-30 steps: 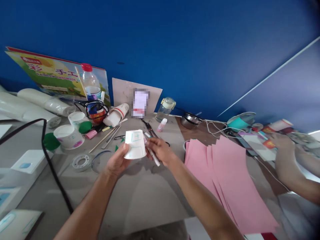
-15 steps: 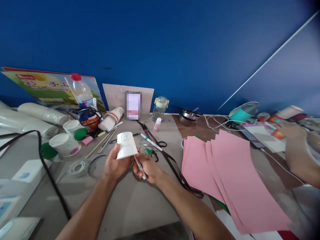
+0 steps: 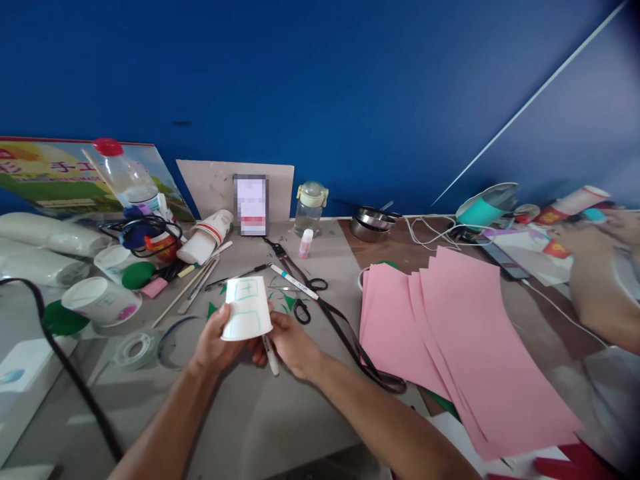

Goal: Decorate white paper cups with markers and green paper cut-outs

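A white paper cup [image 3: 247, 309] with green marker lines, a window shape with a cross and a second outline, is held bottom side up or tilted above the table's middle. My left hand [image 3: 216, 341] grips its left side, thumb on the wall. At its lower right edge, my right hand [image 3: 290, 339] has its fingers bent around a pale marker [image 3: 271, 356], which points down toward me. The right fingertips are partly hidden behind the cup. Just beyond lie a capped white marker [image 3: 294, 281], black-handled scissors [image 3: 302, 311] and green paper scraps [image 3: 289, 303].
Pink paper sheets [image 3: 465, 340] lie to the right. A phone [image 3: 251, 205], a glass jar [image 3: 311, 208] and a glue stick [image 3: 306, 244] stand behind. Cups, tape [image 3: 135, 350] and sticks are at left. Another person's arm [image 3: 600, 287] is at far right.
The view has shifted, so most table items appear farther left. The cup and both my hands sit slightly lower and further left, and the cup is more upright.
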The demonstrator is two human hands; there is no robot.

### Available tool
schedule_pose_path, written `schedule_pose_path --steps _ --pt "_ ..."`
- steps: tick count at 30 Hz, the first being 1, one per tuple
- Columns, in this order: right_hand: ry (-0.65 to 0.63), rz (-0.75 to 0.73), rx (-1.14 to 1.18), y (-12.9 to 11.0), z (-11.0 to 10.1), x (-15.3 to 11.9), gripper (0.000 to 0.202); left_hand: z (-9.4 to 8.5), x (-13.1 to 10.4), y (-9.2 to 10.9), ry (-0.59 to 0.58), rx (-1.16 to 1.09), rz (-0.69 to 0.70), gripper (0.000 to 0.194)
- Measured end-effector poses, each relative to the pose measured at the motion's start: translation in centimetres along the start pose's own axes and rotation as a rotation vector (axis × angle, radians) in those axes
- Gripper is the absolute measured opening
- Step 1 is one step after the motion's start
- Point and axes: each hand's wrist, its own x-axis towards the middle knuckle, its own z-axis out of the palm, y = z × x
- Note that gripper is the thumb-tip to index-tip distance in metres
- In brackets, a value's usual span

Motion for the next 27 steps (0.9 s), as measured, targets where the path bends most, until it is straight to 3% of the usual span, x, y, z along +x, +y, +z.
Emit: schedule_pose_path --steps 4,8,11,16,27 --pt "0.046 -0.008 0.064 -0.3 0.0 -0.2 0.029 -0.4 -0.1 -0.4 -0.015 0.081 0.037 0.056" --pt "0.038 -0.011 0.124 -0.6 0.2 -0.2 0.036 0.6 -0.3 -0.2 0.018 0.030 0.094 0.060" --pt "0.017 0.066 0.184 -0.5 0.4 -0.1 0.039 1.3 -0.4 0.0 0.086 -0.002 0.145 0.057" --pt "-0.097 0.216 0.238 -0.2 0.1 0.0 0.035 1.7 -0.4 0.6 0.132 -0.057 0.198 0.058" --pt "-0.224 0.245 0.304 -0.8 0.2 0.0 0.030 3.9 0.1 2.1 0.193 -0.269 0.225 0.045"
